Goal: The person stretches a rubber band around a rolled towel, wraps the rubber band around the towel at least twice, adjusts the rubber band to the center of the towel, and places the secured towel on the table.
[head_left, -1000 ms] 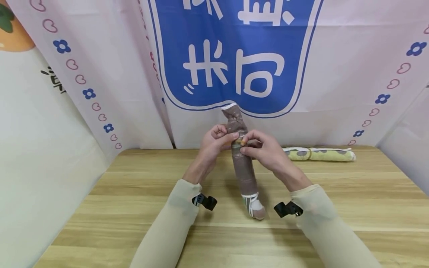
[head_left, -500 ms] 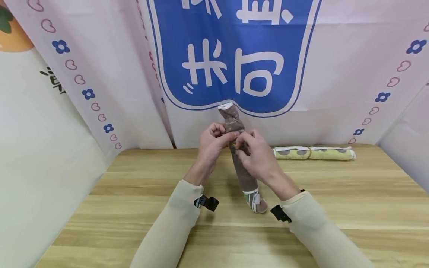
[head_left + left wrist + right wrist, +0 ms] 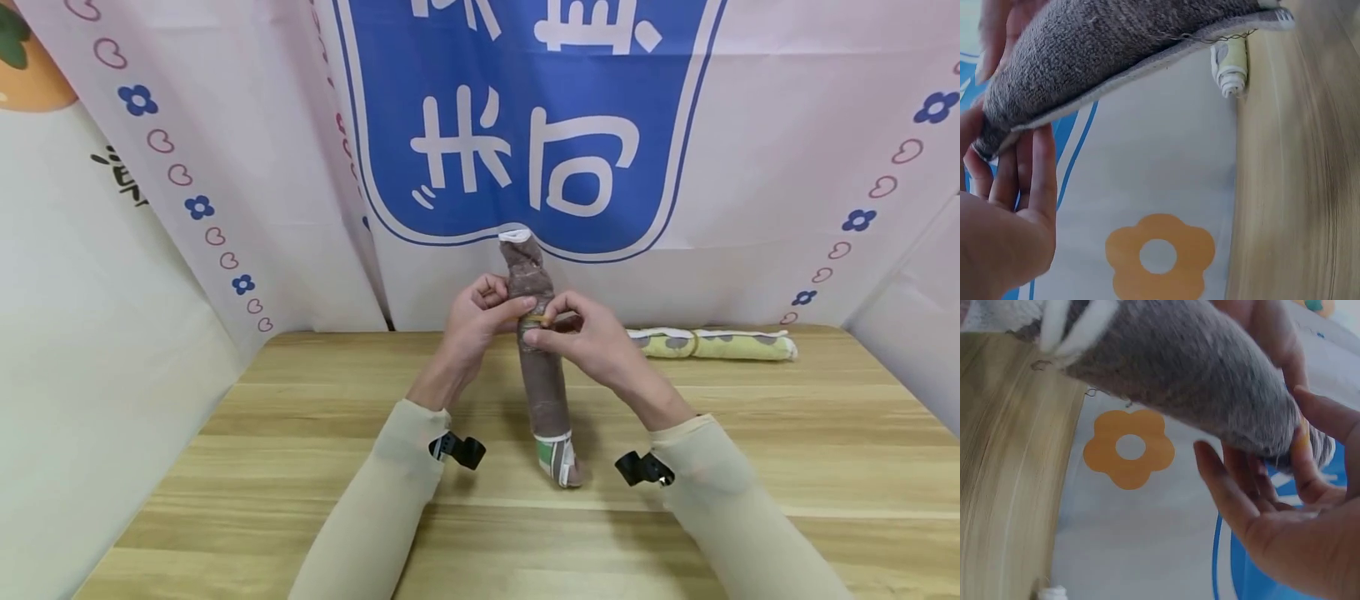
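Observation:
A rolled brown towel (image 3: pixel 545 383) stands slanted above the table, its lower end striped green and white. My left hand (image 3: pixel 472 321) grips it in its upper part, the thumb lying across the front. A yellowish rubber band (image 3: pixel 534 318) crosses the roll just under that thumb. From the other side my right hand (image 3: pixel 592 337) pinches the band, its thumb against the towel. The right wrist view shows the band (image 3: pixel 1300 440) by the right fingers, around the narrower end of the roll. Close up in the left wrist view, the towel (image 3: pixel 1085 56) hides part of the fingers.
Behind the right hand, a rolled yellow-green towel (image 3: pixel 738 347) with grey spots lies at the table's back edge, a band around its middle. The wooden table (image 3: pixel 300 467) meets a printed cloth backdrop (image 3: pixel 450 287).
The right hand moved left over the front of the roll, then back right, where the yellowish band shows again. The roll's lower end swung right, then back left. The left hand keeps its hold.

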Demonstrator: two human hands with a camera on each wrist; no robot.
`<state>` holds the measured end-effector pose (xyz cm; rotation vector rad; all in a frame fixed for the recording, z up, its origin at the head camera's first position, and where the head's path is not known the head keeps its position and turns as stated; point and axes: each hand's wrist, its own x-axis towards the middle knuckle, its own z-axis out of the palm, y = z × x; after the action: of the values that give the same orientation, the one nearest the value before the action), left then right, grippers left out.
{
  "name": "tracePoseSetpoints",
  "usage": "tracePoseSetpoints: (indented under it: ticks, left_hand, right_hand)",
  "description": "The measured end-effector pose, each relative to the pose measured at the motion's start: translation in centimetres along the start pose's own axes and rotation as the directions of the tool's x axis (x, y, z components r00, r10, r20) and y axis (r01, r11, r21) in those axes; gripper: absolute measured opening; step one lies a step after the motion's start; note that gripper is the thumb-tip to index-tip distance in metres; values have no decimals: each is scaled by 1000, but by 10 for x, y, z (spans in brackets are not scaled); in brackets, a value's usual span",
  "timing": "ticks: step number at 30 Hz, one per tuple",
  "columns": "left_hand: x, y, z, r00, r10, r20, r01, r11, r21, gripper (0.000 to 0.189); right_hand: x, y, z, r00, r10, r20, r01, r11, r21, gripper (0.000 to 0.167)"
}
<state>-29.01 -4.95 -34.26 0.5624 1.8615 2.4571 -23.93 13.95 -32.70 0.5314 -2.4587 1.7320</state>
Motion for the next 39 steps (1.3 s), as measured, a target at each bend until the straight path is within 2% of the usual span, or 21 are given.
tracePoseSetpoints:
  ticks: [4, 10, 16, 20, 25, 28, 30, 34, 37, 39]
  left_hand:
    - [-1, 1, 3, 999, 31, -36, -30, 999, 34, 27]
    - [-3, 0, 5, 999, 33, -40, -30, 997, 73, 23]
    - [-4, 1, 8, 995, 70, -67, -61, 991, 118, 23]
    - [-5, 3, 10, 992, 84, -90, -70, 986, 151, 24]
    - [-6, 4, 11, 989, 88, -117, -67, 982, 178, 23]
    - [-6, 4, 11, 989, 91, -118, -67, 979, 194, 22]
    - [-5, 4, 10, 991, 85, -108, -63, 980, 188, 22]
    - [-2, 5, 7, 997, 48, -64, -40, 993, 113, 17]
    - [-1, 5, 3, 1000, 19, -25, -17, 998, 68, 22]
    - [-1, 6, 1, 1000, 8, -3, -8, 998, 60, 26]
  right_hand:
    - [-1, -3, 6, 998, -46, -36, 43, 994, -100, 28]
    - [-3, -3, 10, 994, -104, -41, 96, 983, -158, 27]
    - [-3, -1, 13, 977, -211, -35, 194, 945, -265, 25]
    - [-3, -1, 14, 964, -262, -37, 240, 925, -294, 22]
    - [-3, -1, 17, 959, -283, -25, 262, 914, -311, 21]
    - [-2, -1, 15, 964, -267, -12, 252, 923, -292, 19]
    - [-2, -1, 11, 971, -238, -6, 230, 942, -246, 16]
    - [-1, -2, 2, 995, -101, 2, 101, 993, -64, 12]
    - [0, -3, -3, 1000, -3, 21, 2, 998, 62, 13]
    - [1, -2, -5, 999, 28, 39, -32, 994, 105, 14]
